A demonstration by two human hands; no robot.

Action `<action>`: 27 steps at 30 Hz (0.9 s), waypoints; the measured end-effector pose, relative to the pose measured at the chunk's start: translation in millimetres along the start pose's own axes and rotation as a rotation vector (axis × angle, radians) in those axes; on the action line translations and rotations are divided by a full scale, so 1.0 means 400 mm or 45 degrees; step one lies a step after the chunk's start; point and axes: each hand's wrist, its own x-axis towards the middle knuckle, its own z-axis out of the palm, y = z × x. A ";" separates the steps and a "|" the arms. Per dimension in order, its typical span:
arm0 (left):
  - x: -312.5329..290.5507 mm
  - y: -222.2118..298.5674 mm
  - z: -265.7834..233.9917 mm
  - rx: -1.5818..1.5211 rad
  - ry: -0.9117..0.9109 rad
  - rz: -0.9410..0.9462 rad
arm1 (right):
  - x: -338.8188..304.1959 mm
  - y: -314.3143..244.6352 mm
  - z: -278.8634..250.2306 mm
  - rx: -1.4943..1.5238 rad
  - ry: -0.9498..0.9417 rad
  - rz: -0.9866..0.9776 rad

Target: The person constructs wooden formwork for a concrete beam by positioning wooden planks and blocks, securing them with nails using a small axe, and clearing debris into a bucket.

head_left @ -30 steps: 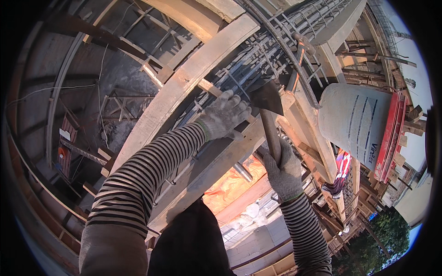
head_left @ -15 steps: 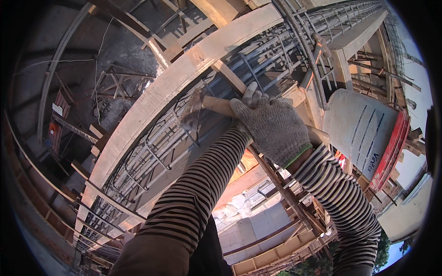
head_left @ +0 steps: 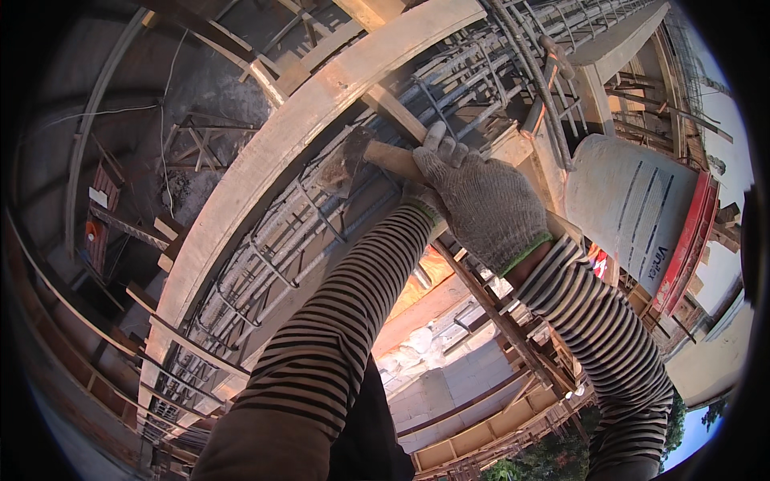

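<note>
My right hand [head_left: 489,204], in a grey knitted glove with a green cuff, is closed around the wooden handle of a hammer [head_left: 393,160]. The rusty, dirt-covered hammer head [head_left: 346,163] points left, over steel reinforcing bars [head_left: 277,248] that run inside a long wooden form. My left hand [head_left: 421,196] lies under and behind the right one. Its fingers are hidden, so whether it grips anything does not show. A wooden crosspiece [head_left: 393,112] spans the form just beyond my right fingers.
A curved timber board [head_left: 265,144] forms the far side. At right stands a white bucket [head_left: 626,212] with a red rim. Upright bars [head_left: 533,96] rise beyond my right hand. Far below left are loose timbers [head_left: 200,144]; scaffold poles [head_left: 497,321] hang beneath my arms.
The hammer head has shifted up and to the right in the picture, with my right hand still around the handle. Both arms and the view have moved slightly.
</note>
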 end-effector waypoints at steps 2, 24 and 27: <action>-0.014 0.000 0.014 -0.022 -0.027 0.001 | 0.026 0.018 -0.035 0.123 -0.254 0.160; 0.009 -0.005 0.028 0.180 0.349 0.143 | 0.061 -0.027 -0.033 0.048 -0.407 0.266; -0.017 -0.013 -0.089 0.433 0.023 0.116 | 0.006 -0.031 -0.039 0.102 -0.091 0.098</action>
